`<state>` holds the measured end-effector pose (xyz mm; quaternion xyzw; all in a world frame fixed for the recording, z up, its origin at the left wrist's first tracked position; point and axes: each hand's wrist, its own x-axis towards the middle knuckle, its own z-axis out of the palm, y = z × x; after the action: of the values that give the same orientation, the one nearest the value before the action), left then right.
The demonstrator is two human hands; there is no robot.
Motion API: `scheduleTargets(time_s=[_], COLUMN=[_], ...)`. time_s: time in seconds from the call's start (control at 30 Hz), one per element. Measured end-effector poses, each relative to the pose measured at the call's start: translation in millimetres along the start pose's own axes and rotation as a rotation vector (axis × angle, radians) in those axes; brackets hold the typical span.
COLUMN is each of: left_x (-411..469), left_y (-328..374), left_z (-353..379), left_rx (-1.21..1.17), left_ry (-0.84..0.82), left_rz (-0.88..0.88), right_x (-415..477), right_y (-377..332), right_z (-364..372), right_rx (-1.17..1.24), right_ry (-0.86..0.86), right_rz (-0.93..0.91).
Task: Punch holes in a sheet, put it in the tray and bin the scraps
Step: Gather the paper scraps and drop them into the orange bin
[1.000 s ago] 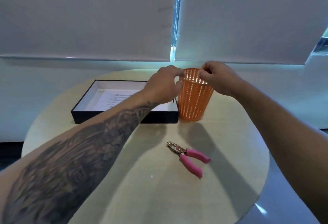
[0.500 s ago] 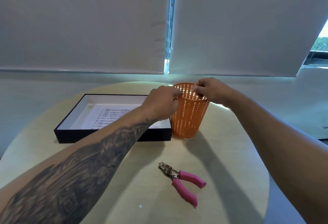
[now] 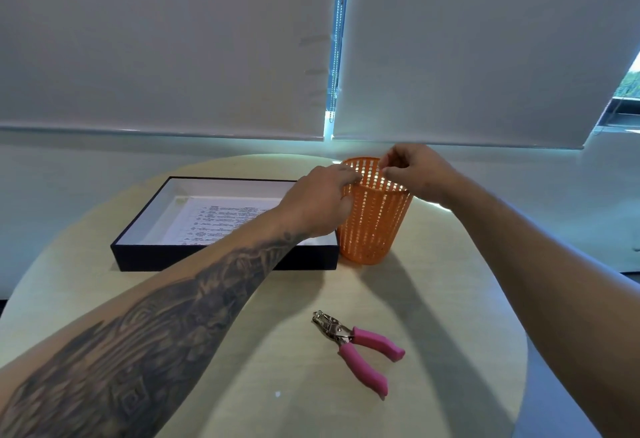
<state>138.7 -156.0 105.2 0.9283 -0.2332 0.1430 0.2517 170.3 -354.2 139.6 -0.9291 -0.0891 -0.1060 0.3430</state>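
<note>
Round table (image 3: 433,299); blinds (image 3: 156,39) down, daylight behind, prob. window.

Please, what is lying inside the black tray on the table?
Inside the shallow black tray with white lining lies a printed white paper sheet. The tattooed left forearm covers its right part, so punched holes cannot be seen.

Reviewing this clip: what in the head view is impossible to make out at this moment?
- Inside of the orange bin: scraps hidden by its wall and both hands.
- Right hand fingertips: pinched, contents too small to tell.
- Sheet in the tray: punched holes not visible, left forearm covers part.
- White speck on the table: too small.
</note>
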Motion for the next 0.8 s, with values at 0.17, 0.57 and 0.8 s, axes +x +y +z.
scheduleTargets(time_s=[0.17,0.57,0.8], left_x=[-25.3,-130.2,-184.6], left_y=[-14.2,-68.5,-86.5], left_z=[-4.5,18.7,47.7], left_rx=[-0.023,-0.06,0.1], left_ry=[0.031,-0.097,-0.143], left_rz=[-0.016,-0.192,-0.199], right_x=[-18.8,-151.9,-217.5], right_y=[-11.6,-40.9,-23.9], right_z=[13.2,100.6,145.7], right_rx=[-0.112,-0.098,-0.153], right_ry=[0.101,-0.204,-0.329], right_rz=[-0.18,-0.341,-0.344])
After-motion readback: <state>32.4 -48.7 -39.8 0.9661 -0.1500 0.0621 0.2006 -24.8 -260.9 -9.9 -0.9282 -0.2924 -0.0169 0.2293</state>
